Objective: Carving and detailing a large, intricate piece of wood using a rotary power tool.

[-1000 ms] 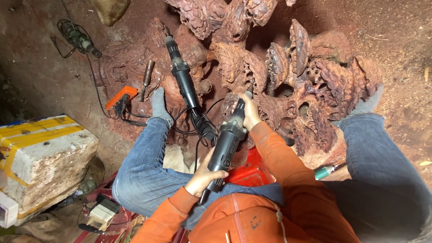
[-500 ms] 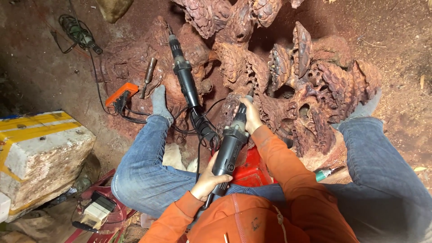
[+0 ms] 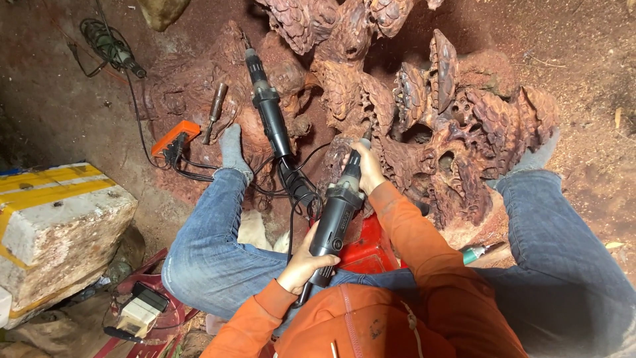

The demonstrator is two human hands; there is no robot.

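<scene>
Both hands clenched on one black power grinder: left hand wrapped round the rear of its body near the cord, right hand pinching the nose close to the tip. Grinder tip touching the big reddish carved root, at the near edge of its carved mass, between the knees.

Root sprawled across the upper middle of the dirt floor, covered in scale-like cuts and hollows, dusted red. Blue-jeaned legs splayed to either side of it, grey-socked left foot planted against the root's left flank. Orange sleeves and an orange hood at the bottom edge of the view.

White foam box with yellow tape at the left edge of the floor, well apart from the root. Red plastic stool under the grinder, partly hidden by the arms. Second black grinder lying unheld on the root's left side, tip pointing away, cord coiled near the left knee. Third tool with a green body in the floor's upper left corner. Orange power strip just left of the socked foot, black plugs in it. Wooden-handled chisel beside it, resting on the root. Small white charger at the lower left.
</scene>
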